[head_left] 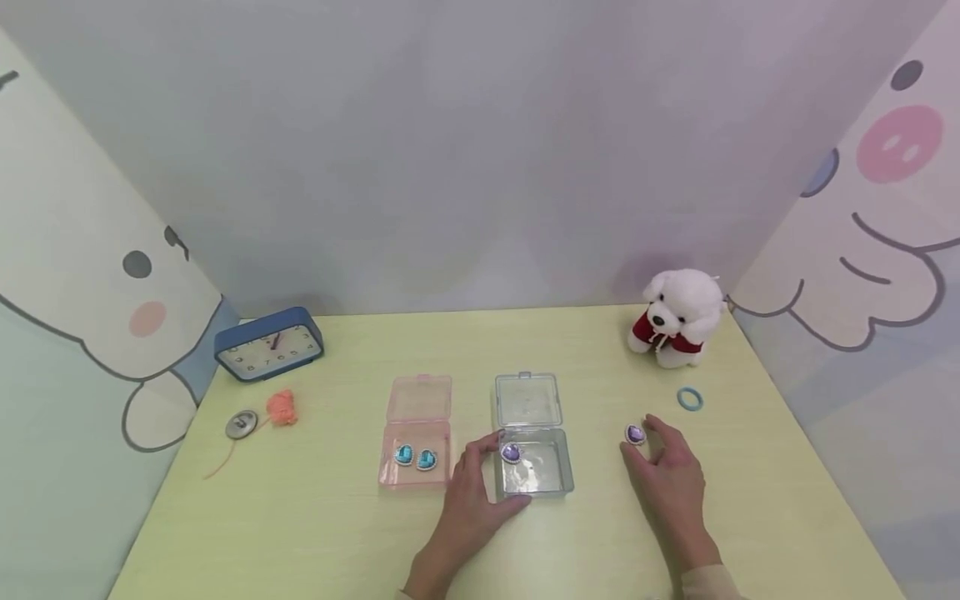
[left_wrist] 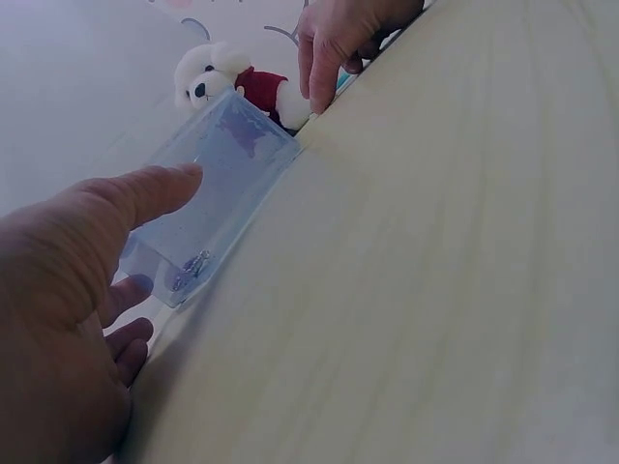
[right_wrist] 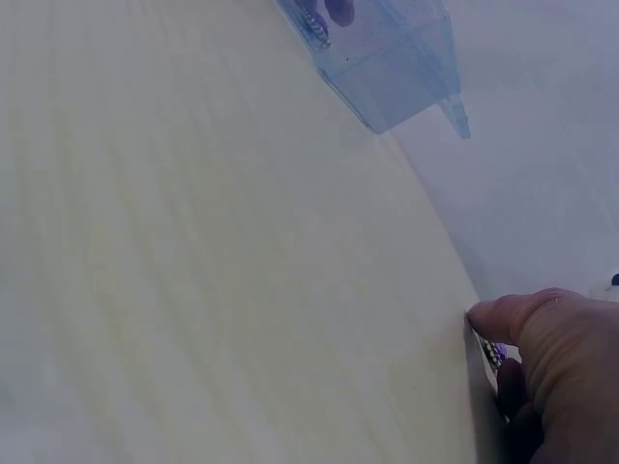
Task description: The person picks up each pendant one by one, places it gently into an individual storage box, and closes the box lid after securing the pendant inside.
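A clear bluish plastic box [head_left: 551, 492] stands with its lid [head_left: 528, 400] folded back. My left hand [head_left: 471, 500] holds it at the left, the thumb along the front wall and the forefinger at the back left corner. Inside the box lies a heart-shaped purple gem [head_left: 511, 452] with a pale beaded rim. Farther right, my right hand [head_left: 673, 475] pinches a second purple gem [head_left: 635, 434] between thumb and forefinger, low at the table. In the right wrist view that gem [right_wrist: 494, 354] is partly hidden by the fingers.
Left of the box, an opened pink box [head_left: 415, 482] contains two blue heart gems [head_left: 415, 457]. A blue clock [head_left: 270, 343], a coral yarn bundle [head_left: 281, 407] and a round metal piece [head_left: 242, 424] lie far left. A blue ring [head_left: 690, 398] and white plush dog [head_left: 678, 317] are at right.
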Tool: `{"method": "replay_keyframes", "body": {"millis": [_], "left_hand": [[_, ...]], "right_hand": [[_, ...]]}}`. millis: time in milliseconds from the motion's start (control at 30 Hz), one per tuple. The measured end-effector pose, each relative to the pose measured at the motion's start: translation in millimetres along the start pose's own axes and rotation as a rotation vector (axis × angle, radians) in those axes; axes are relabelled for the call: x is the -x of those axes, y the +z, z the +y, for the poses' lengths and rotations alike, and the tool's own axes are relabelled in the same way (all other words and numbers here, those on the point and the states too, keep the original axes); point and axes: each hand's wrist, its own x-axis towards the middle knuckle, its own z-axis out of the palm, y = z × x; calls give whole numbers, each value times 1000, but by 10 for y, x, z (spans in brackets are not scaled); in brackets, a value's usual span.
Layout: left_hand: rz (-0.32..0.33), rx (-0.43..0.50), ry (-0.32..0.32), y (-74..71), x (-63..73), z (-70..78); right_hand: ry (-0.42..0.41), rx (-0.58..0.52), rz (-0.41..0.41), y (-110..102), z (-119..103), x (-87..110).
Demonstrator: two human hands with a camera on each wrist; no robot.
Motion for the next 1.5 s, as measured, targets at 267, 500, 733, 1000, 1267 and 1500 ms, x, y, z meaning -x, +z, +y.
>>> {"method": "replay_keyframes", "body": {"millis": [267, 500, 733, 1000, 1267, 1500], "left_hand": [[-1, -6, -7, -10, -6, 13], [-3, -14, -2, 19, -23, -1], [5, -24, 15, 39, -30, -24], [7, -16, 13, 28, -33, -8], [2, -15, 8, 24, -16, -14], [1, -10, -2, 17, -6, -16]], "right_hand": [[-8, -9, 24, 18, -2, 12], [28, -10, 34, 17, 5, 13], [32, -11, 43, 11, 4, 12], [33, -15, 43, 9, -26, 11], [37, -18, 35, 7, -31, 31], [69, -48, 18, 0, -83, 80]]}}
